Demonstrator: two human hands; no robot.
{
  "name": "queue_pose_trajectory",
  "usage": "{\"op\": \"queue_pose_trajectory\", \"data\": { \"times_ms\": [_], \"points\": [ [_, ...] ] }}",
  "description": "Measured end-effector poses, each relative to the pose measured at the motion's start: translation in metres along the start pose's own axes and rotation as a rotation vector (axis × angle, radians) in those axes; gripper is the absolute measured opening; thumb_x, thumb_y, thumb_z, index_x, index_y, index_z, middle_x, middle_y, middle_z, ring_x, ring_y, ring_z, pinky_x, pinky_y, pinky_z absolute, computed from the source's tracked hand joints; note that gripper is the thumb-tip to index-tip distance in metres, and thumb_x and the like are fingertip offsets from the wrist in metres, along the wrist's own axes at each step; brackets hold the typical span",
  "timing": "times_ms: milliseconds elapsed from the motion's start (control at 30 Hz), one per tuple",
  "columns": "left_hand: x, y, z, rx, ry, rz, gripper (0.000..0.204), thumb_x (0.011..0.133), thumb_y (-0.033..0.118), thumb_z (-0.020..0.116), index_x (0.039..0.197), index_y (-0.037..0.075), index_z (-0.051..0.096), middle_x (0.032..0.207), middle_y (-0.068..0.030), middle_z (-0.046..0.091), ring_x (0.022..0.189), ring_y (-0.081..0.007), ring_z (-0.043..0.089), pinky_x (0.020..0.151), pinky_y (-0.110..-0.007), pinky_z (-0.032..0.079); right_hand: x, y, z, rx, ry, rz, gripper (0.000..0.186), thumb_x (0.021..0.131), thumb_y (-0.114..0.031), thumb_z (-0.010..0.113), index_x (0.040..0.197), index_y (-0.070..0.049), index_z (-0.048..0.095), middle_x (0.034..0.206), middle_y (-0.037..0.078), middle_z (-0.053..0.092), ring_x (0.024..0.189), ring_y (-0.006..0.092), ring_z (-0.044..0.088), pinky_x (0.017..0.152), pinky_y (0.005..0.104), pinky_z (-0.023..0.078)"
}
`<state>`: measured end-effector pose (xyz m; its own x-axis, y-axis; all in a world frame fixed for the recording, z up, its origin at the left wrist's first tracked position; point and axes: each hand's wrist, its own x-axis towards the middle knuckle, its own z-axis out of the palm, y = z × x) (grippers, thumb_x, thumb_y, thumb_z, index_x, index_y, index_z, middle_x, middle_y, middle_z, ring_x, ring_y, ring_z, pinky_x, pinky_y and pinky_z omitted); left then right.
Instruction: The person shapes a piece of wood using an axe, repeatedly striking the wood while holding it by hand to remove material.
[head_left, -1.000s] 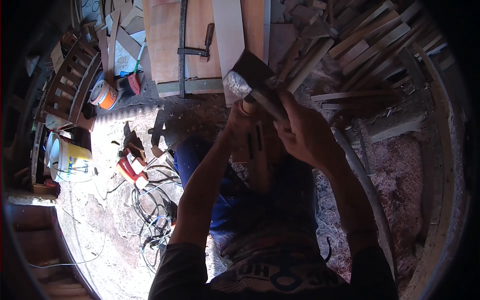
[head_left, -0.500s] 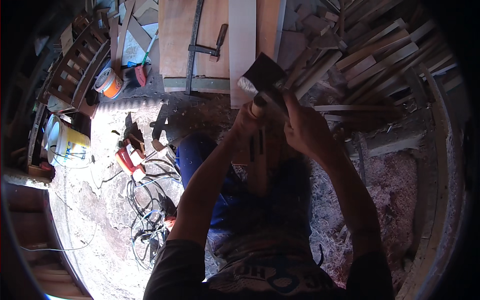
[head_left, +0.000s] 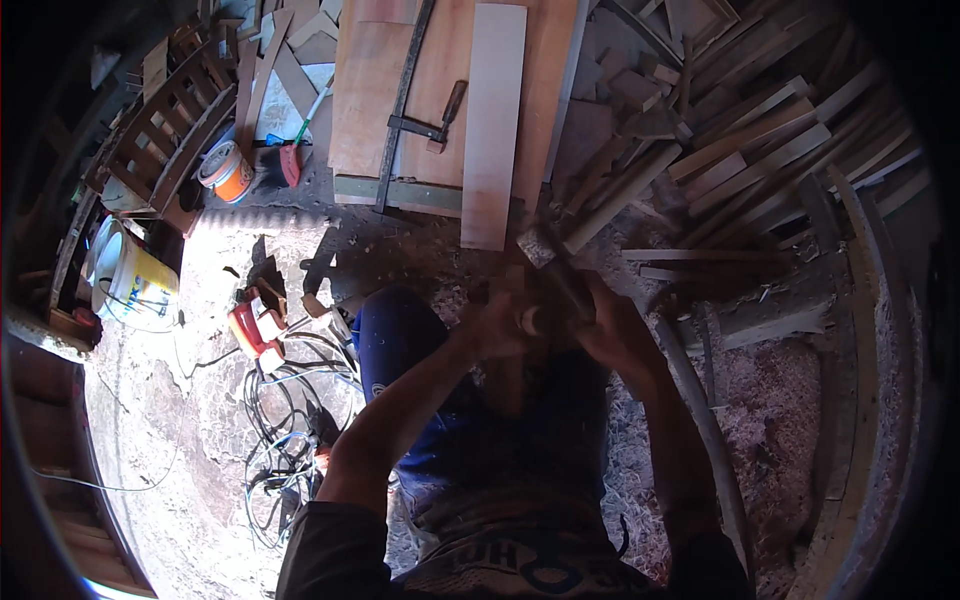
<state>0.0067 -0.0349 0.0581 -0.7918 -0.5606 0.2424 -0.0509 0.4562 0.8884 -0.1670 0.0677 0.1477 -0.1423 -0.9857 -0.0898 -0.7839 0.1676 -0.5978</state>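
Note:
My left hand (head_left: 500, 325) is closed around an upright chisel-like tool with a round wooden handle (head_left: 531, 320); its lower end is hidden. Close on its right, my right hand (head_left: 615, 335) grips a hammer (head_left: 565, 280) with a blocky head and a pale worn face. That head sits a little beyond the round handle, apart from it. Below both hands, a narrow piece of wood (head_left: 508, 390) lies between my legs in deep shadow, mostly covered.
Ahead lie wide boards with a pale plank (head_left: 493, 130) and a bar clamp (head_left: 405, 120) on top. Timber offcuts (head_left: 750, 165) are heaped at right, above shavings (head_left: 770, 410). Left are a red power tool (head_left: 255, 330), tangled cables (head_left: 280, 440) and buckets (head_left: 145, 285).
Both hands have come down and nearer to my body with their tools. The hammer's head has swung lower and turned. The whole view has shifted slightly.

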Motion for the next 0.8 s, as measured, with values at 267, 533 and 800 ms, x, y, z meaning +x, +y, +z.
{"op": "queue_pose_trajectory", "data": {
  "times_ms": [267,533,800],
  "points": [
    [0.045,0.04,-0.043,-0.359,0.595,-0.073,0.046,0.077,0.014,0.083,0.114,0.004,0.058,0.1,-0.0055,0.068,0.089,-0.0115,0.063,0.079,-0.032,0.054,-0.091,0.03,0.028,0.812,0.14,0.282,0.062,0.08,-0.003,0.07,0.137,-0.003,0.046,0.076,0.002,0.057,0.048,0.0112,0.053,0.045,0.0273,0.044],
    [0.049,0.035,-0.033,-0.206,0.831,0.082,0.043,0.084,0.014,0.076,0.119,0.003,0.053,0.098,-0.006,0.066,0.084,-0.011,0.064,0.071,-0.03,0.054,-0.117,0.032,0.02,0.823,0.193,0.415,0.055,0.079,-0.003,0.073,0.128,-0.003,0.05,0.072,0.001,0.056,0.048,0.0116,0.054,0.045,0.0258,0.046],
    [0.024,0.005,-0.039,-0.592,0.728,-0.041,0.016,0.079,0.01,0.075,0.087,0.004,0.063,0.078,-0.001,0.064,0.07,-0.0085,0.059,0.061,-0.027,0.047,-0.116,0.037,0.037,0.909,0.126,0.437,0.055,0.08,-0.001,0.072,0.13,-0.004,0.05,0.076,0.0,0.057,0.056,0.0098,0.058,0.049,0.025,0.047]
  ]
}}
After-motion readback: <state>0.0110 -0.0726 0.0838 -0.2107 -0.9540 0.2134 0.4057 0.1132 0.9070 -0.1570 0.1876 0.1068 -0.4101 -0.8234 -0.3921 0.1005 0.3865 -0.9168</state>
